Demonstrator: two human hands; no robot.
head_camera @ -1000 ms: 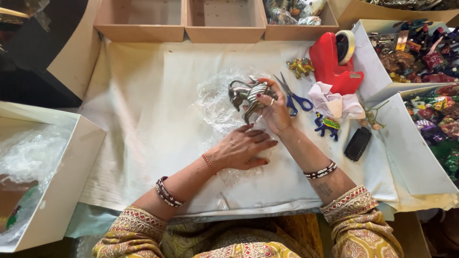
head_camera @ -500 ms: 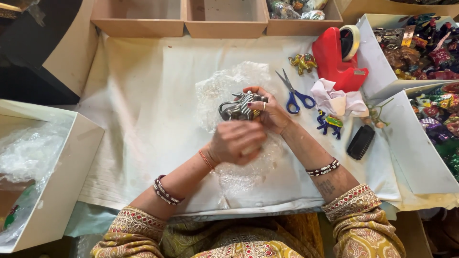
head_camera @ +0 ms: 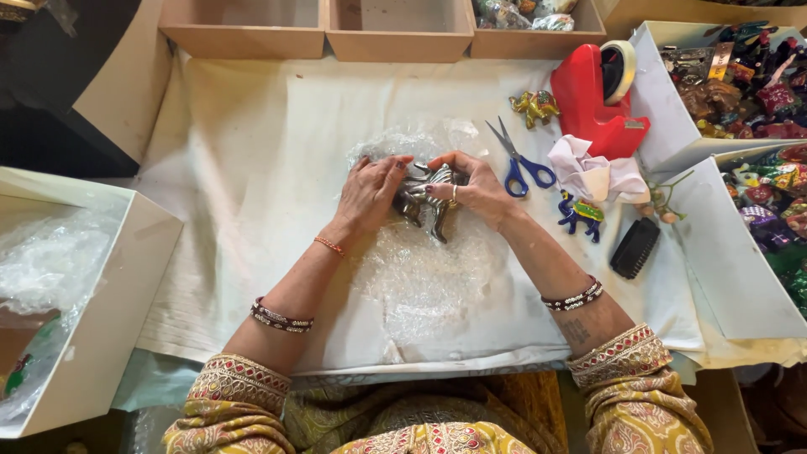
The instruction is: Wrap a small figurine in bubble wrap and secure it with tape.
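Looking down at the counter (head_camera: 252, 168), we find it covered by a pale, creased cloth that hangs slightly over the near edge. One sheet of bubble wrap (head_camera: 429, 277) lies at its centre. On the wrap's far part rests one silver animal figurine (head_camera: 427, 200), lying on its side. The left hand (head_camera: 368, 192) covers the figurine's left end, fingers together and pressed against it. The right hand (head_camera: 479, 189) grips the right end, fingers curled onto the metal.

We count three shallow wooden trays (head_camera: 244, 29) along the far edge. Right of the hands we count one pair of blue-handled scissors (head_camera: 523, 164), one red tape dispenser (head_camera: 601, 101), one gold elephant figurine (head_camera: 535, 106), one blue elephant figurine (head_camera: 580, 214), one wad of white tissue (head_camera: 593, 172) and one black brush (head_camera: 635, 246). Two white boxes (head_camera: 672, 109) of coloured figurines stand at the right edge; one white box (head_camera: 109, 294) holding more bubble wrap stands at the left.

Open cloth lies left of the hands. The right side is crowded, with scissors just beside the right hand.
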